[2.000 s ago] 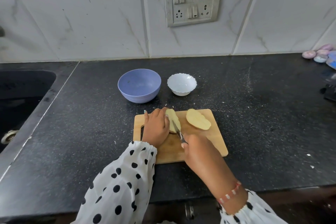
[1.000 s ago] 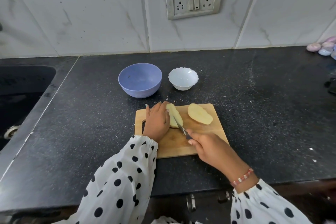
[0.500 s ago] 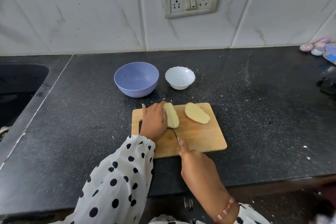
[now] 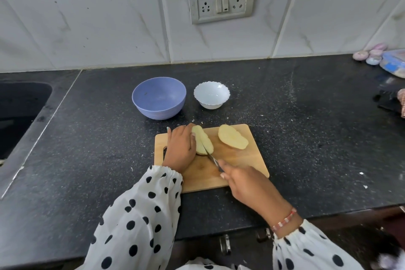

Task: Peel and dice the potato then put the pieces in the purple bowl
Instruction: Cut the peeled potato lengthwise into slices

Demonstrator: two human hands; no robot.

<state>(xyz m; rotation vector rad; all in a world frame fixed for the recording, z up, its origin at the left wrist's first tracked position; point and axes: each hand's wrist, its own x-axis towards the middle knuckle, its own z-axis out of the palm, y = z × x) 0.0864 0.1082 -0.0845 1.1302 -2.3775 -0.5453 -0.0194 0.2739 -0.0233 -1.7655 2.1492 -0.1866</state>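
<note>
On a wooden cutting board (image 4: 236, 164) lie two peeled potato halves. My left hand (image 4: 180, 149) grips the left potato half (image 4: 202, 142) from its left side, fingers curled over it. My right hand (image 4: 245, 182) grips a knife (image 4: 211, 156) whose blade runs lengthwise into that half. The other potato half (image 4: 232, 137) lies free at the board's far right. The purple bowl (image 4: 158, 97) stands empty behind the board, to the left.
A small white scalloped bowl (image 4: 211, 94) stands right of the purple bowl. A black sink (image 4: 19, 112) is set into the dark counter at the left. Small pastel items (image 4: 372, 55) and a dark object (image 4: 388, 101) lie at the far right.
My right hand has shifted the knife along the left potato half, drawing back and then forward again. My left hand has stayed on that half. The camera has moved slightly.
</note>
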